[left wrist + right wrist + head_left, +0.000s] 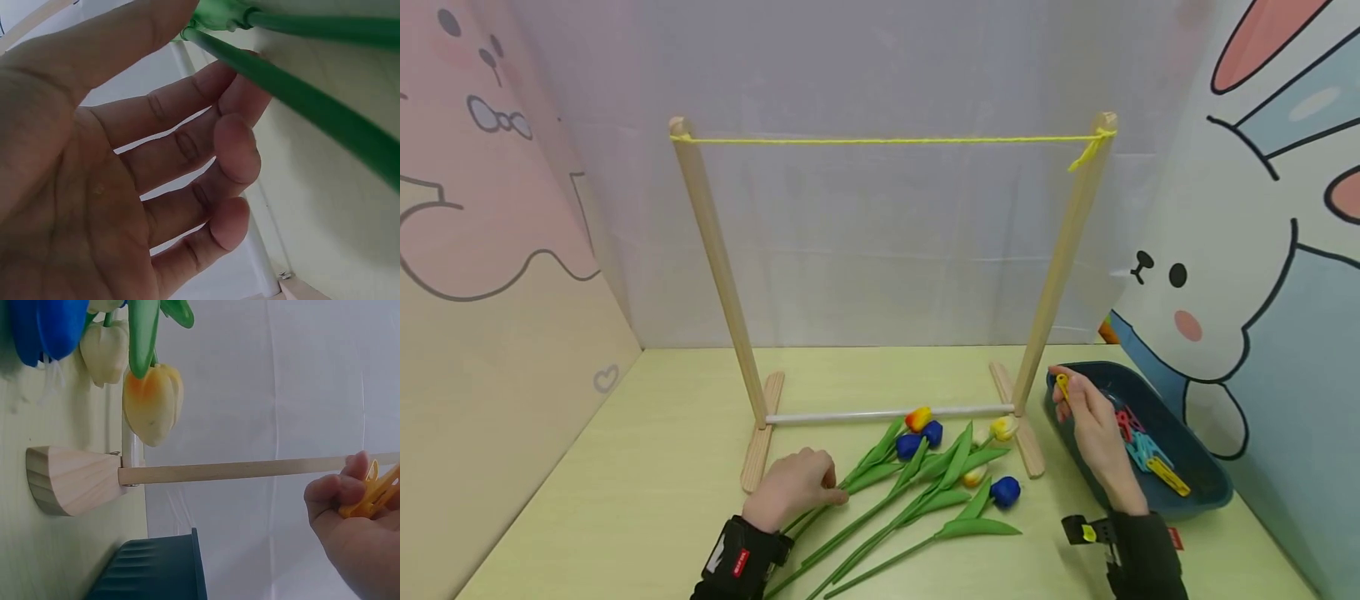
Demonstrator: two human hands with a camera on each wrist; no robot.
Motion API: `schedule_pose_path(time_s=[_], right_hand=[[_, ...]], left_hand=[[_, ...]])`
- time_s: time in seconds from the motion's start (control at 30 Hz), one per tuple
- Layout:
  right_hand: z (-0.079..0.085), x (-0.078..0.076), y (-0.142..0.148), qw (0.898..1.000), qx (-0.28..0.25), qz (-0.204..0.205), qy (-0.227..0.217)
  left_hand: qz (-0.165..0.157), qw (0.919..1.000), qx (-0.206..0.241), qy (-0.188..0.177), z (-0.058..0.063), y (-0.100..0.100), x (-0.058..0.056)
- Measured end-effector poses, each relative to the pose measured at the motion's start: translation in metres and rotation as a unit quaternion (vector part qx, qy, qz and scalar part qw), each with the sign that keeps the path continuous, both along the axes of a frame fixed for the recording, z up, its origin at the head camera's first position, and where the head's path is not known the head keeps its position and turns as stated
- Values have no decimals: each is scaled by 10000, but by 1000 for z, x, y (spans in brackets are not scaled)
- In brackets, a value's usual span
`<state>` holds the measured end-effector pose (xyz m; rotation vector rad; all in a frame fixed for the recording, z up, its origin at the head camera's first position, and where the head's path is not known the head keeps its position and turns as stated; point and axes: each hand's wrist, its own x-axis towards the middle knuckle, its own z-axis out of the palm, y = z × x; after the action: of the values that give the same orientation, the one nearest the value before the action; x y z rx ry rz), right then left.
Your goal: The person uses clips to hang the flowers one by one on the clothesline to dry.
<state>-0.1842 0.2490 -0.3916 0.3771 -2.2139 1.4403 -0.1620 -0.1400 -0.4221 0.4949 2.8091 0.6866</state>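
Note:
My left hand (797, 487) is at the stems of several artificial tulips (964, 500) lying on the table. In the left wrist view its fingers (187, 147) are loosely bent, with a green stem (294, 94) passing right at the fingertips and not enclosed by them. The blooms are blue, yellow-white and red-yellow. Over the near-left rim of a dark teal basin (1213, 492), my right hand (1093, 425) pinches a yellow clothespin (373, 495) between thumb and fingers. Inside the basin lie red, blue and yellow clothespins (1142, 450).
Behind the tulips stands a wooden frame with two upright posts (724, 275) on flat feet (756, 458). A yellow string (880, 141) is tied between the post tops, and a white rod (850, 416) joins them low down. Cartoon-printed panels (1195, 275) flank the table.

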Motion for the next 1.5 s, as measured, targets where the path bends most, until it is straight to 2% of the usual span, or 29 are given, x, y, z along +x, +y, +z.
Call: schedule_pose_path(time_s=[0.37,0.7,0.9,1.1,1.27,1.37,1.5], right_hand=[[-3,-2,-2,9988,157,-103,463],[-4,-2,-2,9980,315,-162,532],[-4,-1,-1,9980,365,-183,482],[-4,-1,-1,9979,388,-193,490],[-4,-2,-2,9976,391,-195,539],[-4,-3,-2,9974,380,-185,580],[-4,-3,-2,9972,383,-190,606]], left_hand=[[-57,9998,115,168,-1,-3,-1],[-192,9973,442,559,12,-10,0],[-199,9949,425,888,20,-12,1],[35,9935,396,1066,26,-12,3],[379,9913,443,1180,31,-12,4],[582,9860,389,1512,33,-11,6],[798,9716,308,2207,36,-10,6]])
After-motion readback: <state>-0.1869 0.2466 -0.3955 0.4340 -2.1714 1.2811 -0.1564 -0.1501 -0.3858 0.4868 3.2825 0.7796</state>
